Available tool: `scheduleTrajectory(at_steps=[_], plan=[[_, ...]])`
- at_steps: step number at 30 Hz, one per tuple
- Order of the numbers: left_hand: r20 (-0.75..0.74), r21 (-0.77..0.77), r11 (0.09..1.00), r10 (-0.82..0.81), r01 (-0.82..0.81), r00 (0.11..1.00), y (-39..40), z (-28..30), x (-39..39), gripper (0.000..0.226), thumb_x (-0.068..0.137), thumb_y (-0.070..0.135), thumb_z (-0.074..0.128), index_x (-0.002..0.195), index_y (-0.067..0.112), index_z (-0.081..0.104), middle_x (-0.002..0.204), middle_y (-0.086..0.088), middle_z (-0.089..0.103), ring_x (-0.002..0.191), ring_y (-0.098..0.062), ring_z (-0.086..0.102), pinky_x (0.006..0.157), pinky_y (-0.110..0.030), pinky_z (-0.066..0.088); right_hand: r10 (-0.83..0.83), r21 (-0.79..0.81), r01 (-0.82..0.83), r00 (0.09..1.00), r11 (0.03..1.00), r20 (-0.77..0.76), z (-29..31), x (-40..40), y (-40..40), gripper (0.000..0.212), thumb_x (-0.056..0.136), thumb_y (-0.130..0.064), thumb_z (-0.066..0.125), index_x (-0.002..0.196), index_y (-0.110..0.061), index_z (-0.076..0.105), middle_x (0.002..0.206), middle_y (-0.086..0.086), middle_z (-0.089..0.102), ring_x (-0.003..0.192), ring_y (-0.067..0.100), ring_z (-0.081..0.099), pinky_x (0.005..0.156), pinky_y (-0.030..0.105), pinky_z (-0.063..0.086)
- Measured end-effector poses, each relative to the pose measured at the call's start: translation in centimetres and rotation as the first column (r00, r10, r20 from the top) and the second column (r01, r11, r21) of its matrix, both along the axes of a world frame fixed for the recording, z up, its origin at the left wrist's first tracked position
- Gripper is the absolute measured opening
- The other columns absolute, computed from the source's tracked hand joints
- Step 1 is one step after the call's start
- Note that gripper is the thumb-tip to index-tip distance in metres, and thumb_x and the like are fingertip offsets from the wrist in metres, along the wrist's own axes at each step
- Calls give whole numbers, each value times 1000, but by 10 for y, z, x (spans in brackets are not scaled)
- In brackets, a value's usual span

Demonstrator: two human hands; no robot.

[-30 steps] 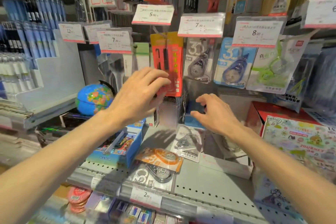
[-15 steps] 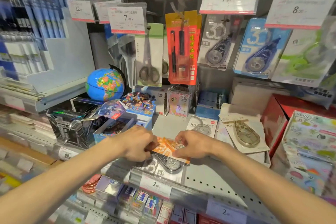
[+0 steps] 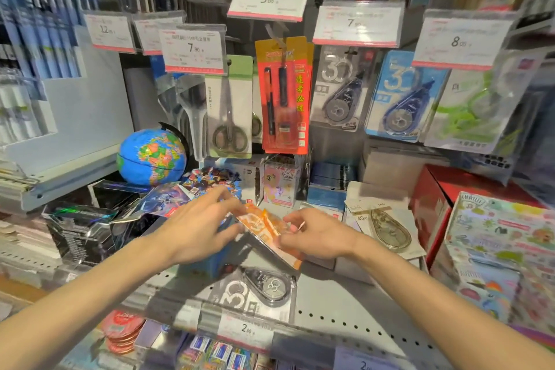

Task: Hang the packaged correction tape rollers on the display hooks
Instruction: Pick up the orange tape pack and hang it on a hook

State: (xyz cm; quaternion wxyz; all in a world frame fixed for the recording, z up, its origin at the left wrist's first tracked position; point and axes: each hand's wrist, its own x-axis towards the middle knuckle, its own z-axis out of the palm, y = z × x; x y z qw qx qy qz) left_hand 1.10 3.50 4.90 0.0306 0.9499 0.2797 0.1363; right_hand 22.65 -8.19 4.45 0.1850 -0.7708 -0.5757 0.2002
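Both hands hold an orange packaged correction tape roller (image 3: 264, 227) tilted above the grey shelf (image 3: 345, 303). My left hand (image 3: 201, 228) grips its left edge and my right hand (image 3: 315, 236) pinches its right side. Below it a grey-black packaged roller (image 3: 258, 288) lies flat on the shelf. Another packaged roller with a clear casing (image 3: 387, 230) lies to the right on a box. On hooks above hang a grey roller pack (image 3: 339, 93), a blue roller pack (image 3: 402, 99) and a green roller pack (image 3: 468, 111).
Hanging scissors (image 3: 231, 111) and an orange-red pen pack (image 3: 285, 96) are left of the roller hooks, under price tags. A globe (image 3: 150, 156), card boxes and a red box (image 3: 435, 207) crowd the shelf. Sticker books (image 3: 498, 252) stand at right.
Both hands came down from the hanging packs to the shelf, took hold of the orange pack and lifted it off the grey-black pack, tilting it.
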Motion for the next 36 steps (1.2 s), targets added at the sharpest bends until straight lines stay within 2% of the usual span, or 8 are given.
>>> scheduleTrajectory(at_steps=[3,7,10,14,20,26,31,36], plan=[[161,-82,997,5,8,987,-1,12,12,35,95,49,56,129,41,55,113,14,50,88,-4,59,86,-35,52,-65,126,68,998,990,-25,19,4,-10,42,82,-44,71,111,-13,69,102,5,71,84,14,65,83,35,54],[371,-208,973,-21,105,928,-6,28,41,32,95,24,62,125,34,62,99,22,64,81,10,59,73,-10,43,-179,308,143,979,941,94,38,18,-27,44,76,-47,72,114,-27,67,107,-5,56,99,13,58,87,31,48],[522,-397,892,24,218,853,-16,42,68,40,92,6,55,119,33,67,91,12,74,84,-5,67,85,-26,53,-272,420,200,955,885,118,46,32,-47,55,74,-47,73,123,-27,60,110,-7,52,104,12,55,89,28,45],[698,-512,746,71,427,713,-44,65,103,38,92,-3,47,109,22,71,91,-5,76,82,-19,71,80,-38,57,-365,560,207,913,802,185,60,49,-80,61,75,-46,74,128,-25,55,115,-7,51,111,12,48,90,22,38],[788,-452,701,24,552,615,-90,94,150,29,97,-4,55,112,15,70,92,-8,75,74,-18,73,64,-23,58,-450,676,231,877,700,167,84,76,-136,70,77,-49,75,135,-21,48,121,-7,46,112,10,50,93,24,41],[820,-446,691,60,569,570,-148,106,194,26,98,-5,54,110,12,69,91,-8,73,70,-16,70,63,-25,60,-449,728,223,884,649,129,96,112,-194,69,75,-50,76,132,-23,45,128,-5,47,115,13,54,96,33,47],[806,-449,730,81,515,587,-194,109,217,25,99,-3,53,107,13,70,84,-4,73,67,-13,67,63,-28,57,-401,696,250,914,674,59,90,135,-235,80,72,-56,76,137,-27,40,132,-7,52,119,12,52,97,33,47],[775,-440,773,69,457,628,-218,111,223,22,100,0,53,110,11,69,78,-1,72,66,-11,66,61,-27,56,-304,661,253,952,707,-39,81,148,-258,82,72,-46,81,138,-30,36,133,-9,48,117,10,52,97,32,49]])
